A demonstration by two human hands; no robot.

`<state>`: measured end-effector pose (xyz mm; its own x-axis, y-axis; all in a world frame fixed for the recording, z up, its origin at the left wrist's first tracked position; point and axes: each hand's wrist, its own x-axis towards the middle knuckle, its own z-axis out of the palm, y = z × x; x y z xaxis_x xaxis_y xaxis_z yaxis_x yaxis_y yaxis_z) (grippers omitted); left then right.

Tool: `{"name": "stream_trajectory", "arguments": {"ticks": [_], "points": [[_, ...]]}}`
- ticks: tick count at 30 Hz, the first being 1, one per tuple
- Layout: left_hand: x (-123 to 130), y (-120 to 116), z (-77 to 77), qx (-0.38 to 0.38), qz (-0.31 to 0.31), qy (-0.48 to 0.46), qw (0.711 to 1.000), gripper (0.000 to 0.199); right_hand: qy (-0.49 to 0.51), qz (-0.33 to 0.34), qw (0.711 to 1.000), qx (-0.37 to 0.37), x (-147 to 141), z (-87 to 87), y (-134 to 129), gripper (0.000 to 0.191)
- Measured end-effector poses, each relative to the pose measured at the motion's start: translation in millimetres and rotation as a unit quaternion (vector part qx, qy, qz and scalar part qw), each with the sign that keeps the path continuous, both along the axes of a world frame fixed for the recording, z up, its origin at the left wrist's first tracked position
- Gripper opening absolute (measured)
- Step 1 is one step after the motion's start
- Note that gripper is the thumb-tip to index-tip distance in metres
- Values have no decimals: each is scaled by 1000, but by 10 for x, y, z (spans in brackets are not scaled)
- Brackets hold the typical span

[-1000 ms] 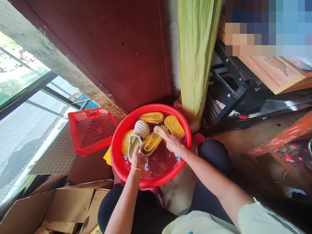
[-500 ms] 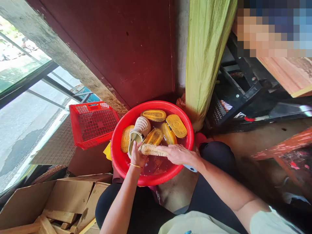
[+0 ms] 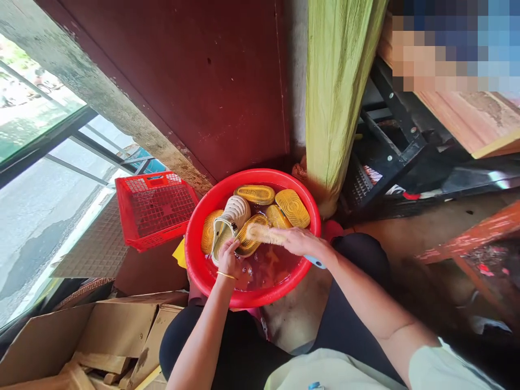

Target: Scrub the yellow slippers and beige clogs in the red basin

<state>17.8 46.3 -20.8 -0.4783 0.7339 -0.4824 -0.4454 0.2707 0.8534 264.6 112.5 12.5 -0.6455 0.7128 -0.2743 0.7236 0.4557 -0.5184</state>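
Observation:
A pale clog (image 3: 236, 210) with ridged upper lies in a round red basin (image 3: 190, 246) of murky water. Its heel end is gripped by my left hand (image 3: 229, 261), thumb on the rim. My right hand (image 3: 303, 242) is closed around a scrubbing brush (image 3: 264, 233); the light bristled head points left over a yellow-soled shoe (image 3: 248, 245), and the blue handle end (image 3: 314, 262) sticks out beneath my wrist. Other yellow soles, such as an upper one (image 3: 254, 194) and a right one (image 3: 293, 208), show above the water.
Left of the basin stands a red plastic crate (image 3: 158, 208). An open cardboard box (image 3: 116, 330) holding wood pieces is at lower left. Behind are a dark red panel (image 3: 227, 86) and a post wrapped in yellow-green sheeting (image 3: 337, 97). A wooden tabletop (image 3: 459, 116) juts in at upper right.
The brush has moved up and slightly right, away from my left hand and the clog's heel. My left hand keeps its hold on the clog, barely shifted.

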Motion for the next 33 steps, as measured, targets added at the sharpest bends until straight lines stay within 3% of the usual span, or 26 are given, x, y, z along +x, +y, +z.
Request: {"name": "stream_trajectory", "arguments": {"ticks": [5, 8, 11, 14, 18, 26, 29, 31, 33], "points": [[-37, -144, 309, 85, -30, 68, 994, 42, -72, -143, 984, 84, 161, -51, 198, 69], [-120, -188, 540, 171, -13, 89, 981, 38, -53, -171, 979, 96, 235, -50, 218, 68], [-252, -174, 664, 225, 21, 141, 964, 37, -42, -172, 981, 83, 240, -50, 215, 67], [-424, -107, 624, 255, 75, 238, 934, 36, -41, -180, 980, 75, 215, -59, 232, 66], [-636, -8, 420, 232, 125, 363, 894, 32, -10, -200, 976, 86, 192, -87, 266, 65], [-808, 29, 94, 9, 41, 404, 914, 28, -26, -229, 971, 59, 191, -135, 307, 69], [-760, 9, 106, -66, 16, 476, 877, 21, -31, -226, 972, 54, 217, -129, 299, 69], [-614, -5, 147, -52, 14, 518, 854, 19, -30, -223, 973, 55, 240, -118, 286, 69], [-357, -14, 181, 1, 2, 528, 849, 21, -25, -221, 973, 56, 258, -95, 274, 69]]}}
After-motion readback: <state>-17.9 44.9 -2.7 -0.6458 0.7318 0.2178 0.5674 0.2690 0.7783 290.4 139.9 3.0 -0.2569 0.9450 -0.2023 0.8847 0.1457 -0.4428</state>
